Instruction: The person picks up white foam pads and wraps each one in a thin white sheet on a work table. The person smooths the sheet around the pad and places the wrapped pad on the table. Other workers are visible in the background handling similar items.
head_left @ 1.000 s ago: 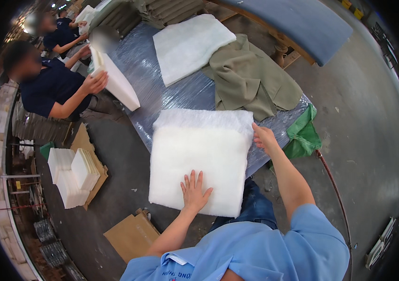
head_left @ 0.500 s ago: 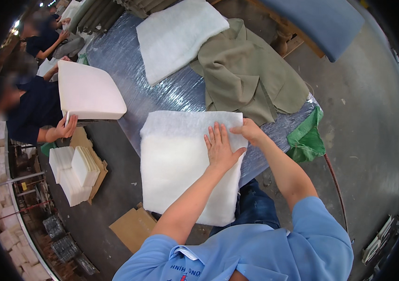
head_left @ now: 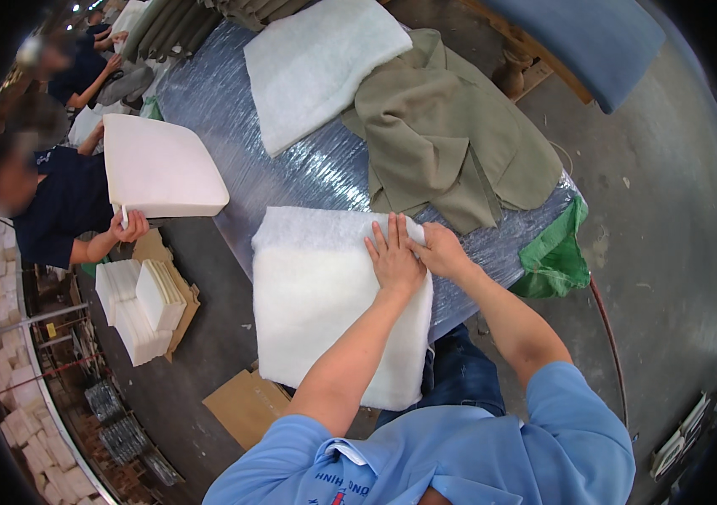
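Note:
A thick white wadding-wrapped pad [head_left: 325, 320] lies at the table's near edge and overhangs it toward my body. Along its far side runs a thinner, greyer-white band of wadding [head_left: 312, 227]. My left hand [head_left: 398, 259] rests flat on the pad near its far right corner, fingers stretched apart. At that corner, my right hand [head_left: 444, 251] grips the edge of the wadding, thumb against my left hand. The corner is drawn inward there, and my right fingertips are partly hidden. Farther back lie another white wadding sheet [head_left: 316, 71] and a rumpled olive-green fabric cover [head_left: 442, 126].
Shiny plastic film covers the table [head_left: 232, 109], with green plastic sheeting [head_left: 554, 252] at its right corner. On the left, a co-worker [head_left: 63, 202] holds a white foam cushion [head_left: 165, 164]. White foam blocks [head_left: 143, 307] and cardboard [head_left: 245, 408] are below. A blue padded panel [head_left: 586, 42] stands far right.
My right hand has moved slightly left and down, drawing the pad's far right corner inward. My left hand stays flat, shifted a little nearer. The co-worker's visible hand has shifted along the foam cushion.

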A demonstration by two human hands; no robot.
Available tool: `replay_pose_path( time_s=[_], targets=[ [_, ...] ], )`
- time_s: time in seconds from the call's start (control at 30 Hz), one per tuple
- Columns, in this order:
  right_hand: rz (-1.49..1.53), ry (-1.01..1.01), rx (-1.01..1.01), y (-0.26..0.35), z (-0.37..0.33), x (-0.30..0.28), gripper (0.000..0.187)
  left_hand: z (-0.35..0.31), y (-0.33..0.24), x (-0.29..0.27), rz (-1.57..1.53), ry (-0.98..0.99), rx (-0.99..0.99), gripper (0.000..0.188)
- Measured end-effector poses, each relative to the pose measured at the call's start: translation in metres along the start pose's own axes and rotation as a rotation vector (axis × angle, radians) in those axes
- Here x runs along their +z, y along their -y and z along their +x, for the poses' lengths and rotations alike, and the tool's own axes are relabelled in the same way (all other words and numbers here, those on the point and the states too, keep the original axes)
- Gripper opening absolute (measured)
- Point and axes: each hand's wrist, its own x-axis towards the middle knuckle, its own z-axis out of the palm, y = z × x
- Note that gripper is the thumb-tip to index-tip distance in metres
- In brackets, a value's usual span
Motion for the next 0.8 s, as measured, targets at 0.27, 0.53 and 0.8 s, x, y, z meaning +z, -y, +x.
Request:
replay_pose_path(
  time_s=[0.27,0.53,0.8],
  targets=[
    [0.044,0.010,0.068,0.018,-0.010,0.001,0.032,-0.002,0.004,0.009,0.016,0.055,-0.002,0.089],
    [0.381,-0.208,0.121,0.029,-0.027,0.012,0.025,0.002,0.002,0.001,0.081,0.145,-0.068,0.086],
    [0.699,-0.238,0.382,0.027,-0.045,0.011,0.024,-0.001,-0.004,-0.010,-0.101,0.146,-0.058,0.099]
  ],
)
